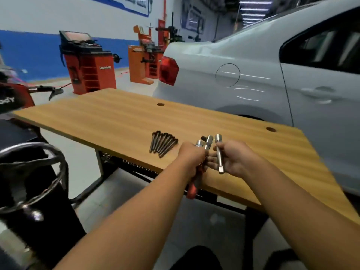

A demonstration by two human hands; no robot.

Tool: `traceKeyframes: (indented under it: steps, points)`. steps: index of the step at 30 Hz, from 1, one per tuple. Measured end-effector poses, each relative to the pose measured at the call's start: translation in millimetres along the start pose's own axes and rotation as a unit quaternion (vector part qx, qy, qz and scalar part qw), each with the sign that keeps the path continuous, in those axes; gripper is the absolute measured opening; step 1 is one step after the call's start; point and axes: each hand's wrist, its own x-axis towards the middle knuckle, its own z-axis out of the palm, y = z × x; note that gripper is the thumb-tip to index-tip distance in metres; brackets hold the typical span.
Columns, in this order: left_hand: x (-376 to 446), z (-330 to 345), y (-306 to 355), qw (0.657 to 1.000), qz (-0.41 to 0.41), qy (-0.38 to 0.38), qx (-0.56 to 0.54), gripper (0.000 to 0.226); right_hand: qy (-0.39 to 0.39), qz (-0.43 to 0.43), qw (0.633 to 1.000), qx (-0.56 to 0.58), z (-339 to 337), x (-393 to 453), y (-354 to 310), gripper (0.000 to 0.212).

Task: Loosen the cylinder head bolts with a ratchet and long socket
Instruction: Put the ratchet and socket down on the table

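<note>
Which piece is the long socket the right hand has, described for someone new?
Find the wooden table beside the white car. Over its near edge, the right hand holds the long socket, a slim silver bar. Unlike the dark bolts lying leftward, it is shiny and held alone.

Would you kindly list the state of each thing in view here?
Left hand: grips the ratchet.
Ratchet: held, orange handle hanging below the table edge.
Right hand: holds the long socket.
Long socket: lifted, off the ratchet.
Bolts: bunched loose on the table.
</note>
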Motion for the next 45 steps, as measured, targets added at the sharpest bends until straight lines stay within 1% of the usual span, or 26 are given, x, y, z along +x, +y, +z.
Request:
traceKeyframes:
  steps: [2, 4, 6, 7, 9, 10, 12, 14, 18, 21, 27, 31, 33, 35, 37, 38, 40, 42, 43, 45]
  points:
    - [16, 12, -5, 0.998, 0.001, 0.021, 0.056, 0.017, 0.023, 0.008, 1.000, -0.015, -12, 13, 4, 0.024]
    - [27, 15, -8, 0.995, -0.001, 0.028, 0.097, 0.022, 0.054, -0.006, 0.998, -0.043, -16, 24, 11, 0.025]
    - [35, 14, -8, 0.994, -0.007, 0.030, 0.109, 0.027, 0.086, -0.010, 0.995, -0.043, -17, 34, 19, 0.030]
    - [38, 13, -7, 0.993, -0.008, 0.034, 0.109, 0.030, 0.102, -0.012, 0.994, -0.041, -19, 39, 22, 0.029]
    - [43, 9, -5, 0.990, 0.012, 0.058, 0.128, 0.028, 0.134, -0.015, 0.990, -0.029, -20, 47, 23, 0.025]
    - [43, 7, -3, 0.987, 0.025, 0.068, 0.145, 0.024, 0.146, -0.017, 0.989, -0.023, -20, 50, 23, 0.023]
    - [42, 4, -2, 0.984, 0.040, 0.066, 0.162, 0.015, 0.162, -0.028, 0.986, -0.024, -18, 52, 24, 0.024]
    - [40, 0, -3, 0.985, 0.042, 0.056, 0.158, 0.017, 0.173, -0.045, 0.983, -0.047, -15, 51, 26, 0.028]
    - [37, -15, -8, 0.989, 0.037, 0.078, 0.121, 0.028, 0.183, -0.066, 0.978, -0.074, -12, 45, 29, 0.027]
    - [36, -25, -13, 0.992, 0.023, 0.088, 0.087, 0.031, 0.176, -0.060, 0.980, -0.070, -15, 40, 31, 0.024]
    - [30, -41, -18, 0.995, 0.025, 0.070, 0.061, 0.030, 0.166, -0.037, 0.983, -0.064, -11, 31, 29, 0.023]
    - [20, -62, -21, 0.996, 0.027, 0.067, 0.049, 0.029, 0.209, -0.026, 0.975, -0.074, -9, 27, 26, 0.016]
    - [8, -82, -24, 0.996, 0.028, 0.075, 0.047, 0.030, 0.242, -0.023, 0.968, -0.065, -5, 24, 23, 0.014]
    - [-8, -106, -25, 0.995, 0.034, 0.085, 0.047, 0.031, 0.293, -0.056, 0.952, -0.063, 4, 20, 20, 0.012]
    - [-26, -137, -20, 0.992, 0.056, 0.100, 0.044, 0.027, 0.314, -0.127, 0.937, -0.078, 27, 13, 14, 0.014]
    - [-36, -155, -14, 0.991, 0.070, 0.109, 0.043, 0.023, 0.306, -0.161, 0.935, -0.082, 46, 8, 10, 0.017]
    - [-60, -192, 4, 0.986, 0.097, 0.133, 0.031, 0.020, 0.246, -0.211, 0.941, -0.097, 99, -5, 3, 0.022]
    - [-90, -236, 23, 0.978, 0.129, 0.162, 0.011, 0.024, 0.159, -0.256, 0.946, -0.121, 165, -27, 0, 0.022]
    - [-109, -259, 33, 0.973, 0.148, 0.179, 0.010, 0.022, 0.115, -0.283, 0.943, -0.134, 200, -41, 0, 0.020]
    - [-153, -307, 50, 0.957, 0.184, 0.221, 0.027, 0.010, 0.016, -0.337, 0.928, -0.159, 270, -73, 6, 0.015]
